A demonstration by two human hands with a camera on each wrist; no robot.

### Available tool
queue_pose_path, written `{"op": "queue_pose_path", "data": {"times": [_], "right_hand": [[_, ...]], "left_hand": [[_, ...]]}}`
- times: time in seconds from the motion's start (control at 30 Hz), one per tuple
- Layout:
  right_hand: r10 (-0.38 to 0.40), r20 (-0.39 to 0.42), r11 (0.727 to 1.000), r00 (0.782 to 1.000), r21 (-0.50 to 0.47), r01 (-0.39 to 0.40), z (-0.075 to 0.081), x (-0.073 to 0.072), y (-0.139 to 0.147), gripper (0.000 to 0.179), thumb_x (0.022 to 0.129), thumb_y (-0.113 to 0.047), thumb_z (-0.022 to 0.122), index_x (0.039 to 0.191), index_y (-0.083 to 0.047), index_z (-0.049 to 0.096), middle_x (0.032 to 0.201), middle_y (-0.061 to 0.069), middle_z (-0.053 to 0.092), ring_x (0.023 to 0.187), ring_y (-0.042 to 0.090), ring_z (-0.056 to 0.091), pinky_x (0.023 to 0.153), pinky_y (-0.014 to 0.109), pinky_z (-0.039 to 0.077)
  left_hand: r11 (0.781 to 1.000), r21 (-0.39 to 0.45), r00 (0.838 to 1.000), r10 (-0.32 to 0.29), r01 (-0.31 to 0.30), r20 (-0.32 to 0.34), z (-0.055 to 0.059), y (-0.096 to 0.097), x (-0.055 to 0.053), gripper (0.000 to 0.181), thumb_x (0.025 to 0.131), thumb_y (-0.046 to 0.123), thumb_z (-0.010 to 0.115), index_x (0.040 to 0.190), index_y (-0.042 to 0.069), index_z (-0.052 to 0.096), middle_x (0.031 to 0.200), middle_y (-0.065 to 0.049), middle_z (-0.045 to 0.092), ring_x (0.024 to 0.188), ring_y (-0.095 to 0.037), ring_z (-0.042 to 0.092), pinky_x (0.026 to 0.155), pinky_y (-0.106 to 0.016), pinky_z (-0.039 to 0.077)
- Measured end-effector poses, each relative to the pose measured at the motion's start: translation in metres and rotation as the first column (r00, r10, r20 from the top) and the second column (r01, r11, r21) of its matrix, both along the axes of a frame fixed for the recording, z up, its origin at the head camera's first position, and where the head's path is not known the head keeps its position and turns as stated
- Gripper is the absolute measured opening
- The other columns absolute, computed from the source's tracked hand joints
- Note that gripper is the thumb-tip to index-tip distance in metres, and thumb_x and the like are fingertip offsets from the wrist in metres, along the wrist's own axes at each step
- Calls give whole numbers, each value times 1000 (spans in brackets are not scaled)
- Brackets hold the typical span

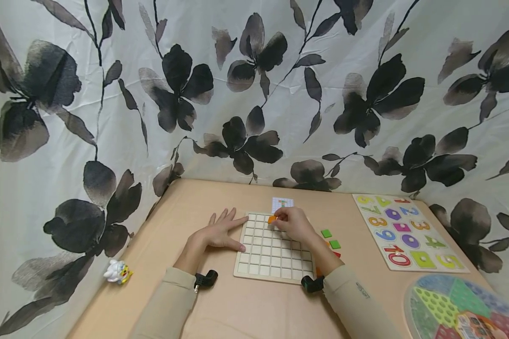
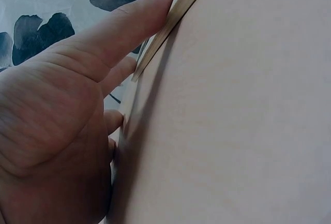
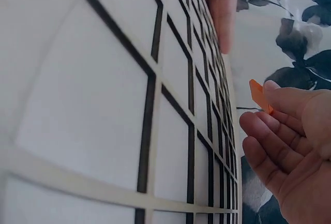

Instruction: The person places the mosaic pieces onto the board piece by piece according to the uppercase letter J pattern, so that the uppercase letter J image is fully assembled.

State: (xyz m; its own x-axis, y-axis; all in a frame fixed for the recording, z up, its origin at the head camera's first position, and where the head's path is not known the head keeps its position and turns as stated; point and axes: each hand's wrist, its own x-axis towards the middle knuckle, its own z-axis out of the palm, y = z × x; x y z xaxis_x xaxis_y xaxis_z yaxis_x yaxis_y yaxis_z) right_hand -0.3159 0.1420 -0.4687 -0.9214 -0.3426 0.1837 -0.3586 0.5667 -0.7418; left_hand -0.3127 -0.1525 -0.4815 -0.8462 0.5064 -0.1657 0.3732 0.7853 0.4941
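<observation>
A white board with a raised square grid (image 1: 264, 260) lies on the table in front of me. My left hand (image 1: 221, 232) rests at its left edge with the fingers spread; in the left wrist view the thumb (image 2: 124, 30) lies against the wooden rim (image 2: 170, 25). Between thumb and fingers my right hand (image 1: 295, 226) pinches a small orange square tile (image 3: 258, 95), held over the far part of the grid. Right of the board lie green tiles (image 1: 335, 244) and a red one (image 1: 336, 254), partly hidden by the right forearm.
Behind the board lies a small patterned card (image 1: 282, 203). A number puzzle board (image 1: 407, 235) and a round colourful game board (image 1: 462, 306) sit on the right. A small white and yellow figurine (image 1: 117, 272) stands at left. Floral cloth (image 1: 237, 103) hangs behind the table.
</observation>
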Motion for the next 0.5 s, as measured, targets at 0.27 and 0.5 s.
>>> {"op": "queue_pose_path", "data": {"times": [0.27,0.5], "right_hand": [[18,-31,996,999,90,-16,-3,-7,-5,20,92,-15,80,107,-2,77,83,2,72,71,12,64,64,25,53],[46,-45,978,998,206,-36,-5,-10,-9,17,92,-16,80,105,-5,78,86,0,72,75,10,60,69,27,53]], "left_hand": [[999,33,1000,-6,6,11,-3,1,-3,106,77,67,81,164,30,33,175,-22,1,161,-46,-8,124,-70,-12],[997,76,1000,-16,15,13,-9,-2,-5,109,74,74,78,164,32,33,174,-24,1,160,-47,-9,122,-71,-15]]}}
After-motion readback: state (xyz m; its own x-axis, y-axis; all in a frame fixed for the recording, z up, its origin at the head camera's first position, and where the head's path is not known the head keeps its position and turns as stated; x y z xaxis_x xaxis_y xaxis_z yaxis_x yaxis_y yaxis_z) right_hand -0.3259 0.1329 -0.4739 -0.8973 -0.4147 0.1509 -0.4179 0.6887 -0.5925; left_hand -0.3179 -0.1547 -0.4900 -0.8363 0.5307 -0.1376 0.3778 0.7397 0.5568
